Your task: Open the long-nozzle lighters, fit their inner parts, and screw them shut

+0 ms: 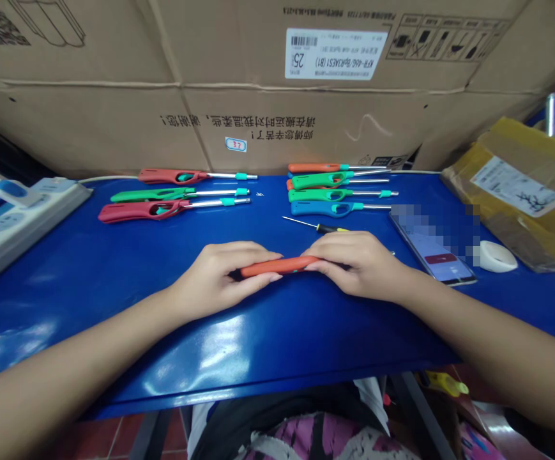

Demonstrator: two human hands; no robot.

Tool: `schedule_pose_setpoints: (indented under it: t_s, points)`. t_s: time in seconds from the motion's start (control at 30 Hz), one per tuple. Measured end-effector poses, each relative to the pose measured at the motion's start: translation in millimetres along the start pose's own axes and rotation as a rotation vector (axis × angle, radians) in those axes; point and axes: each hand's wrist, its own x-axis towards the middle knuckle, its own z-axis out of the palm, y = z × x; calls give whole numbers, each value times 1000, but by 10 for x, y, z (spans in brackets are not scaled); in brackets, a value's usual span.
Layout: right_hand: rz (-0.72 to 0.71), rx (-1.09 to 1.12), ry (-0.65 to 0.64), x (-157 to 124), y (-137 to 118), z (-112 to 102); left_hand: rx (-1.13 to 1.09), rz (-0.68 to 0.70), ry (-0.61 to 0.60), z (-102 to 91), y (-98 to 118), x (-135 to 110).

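Note:
An orange long-nosed lighter (280, 265) lies across the middle of the blue table (114, 287), held at both ends. My left hand (220, 276) wraps its fingers round the left end. My right hand (358, 262) closes over the right end. Just behind my right hand a thin screwdriver (313, 224) with a black and yellow handle rests on the table.
Three lighters (172, 193) lie in a row at back left, several more lighters (337, 188) at back centre. A phone (433, 246) and white tape roll (496, 256) sit right. A power strip (13, 214) is far left, a padded parcel (521, 191) far right, cardboard boxes (239, 83) behind.

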Motion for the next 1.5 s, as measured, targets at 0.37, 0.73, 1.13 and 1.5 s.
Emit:
schedule_pose_setpoints:
  t_s: [0.37, 0.73, 1.13, 1.5]
  points:
    - [38, -178, -190, 5, 86, -92, 39, 1, 16, -50, -21, 3]
    - [64, -230, -125, -15, 131, -128, -58, -157, 86, -71, -68, 36]
    - [134, -134, -164, -4, 161, -161, -320, -481, -42, -103, -156, 34]
    - [105, -130, -190, -5, 123, -77, -201, -272, -110, -49, -135, 14]
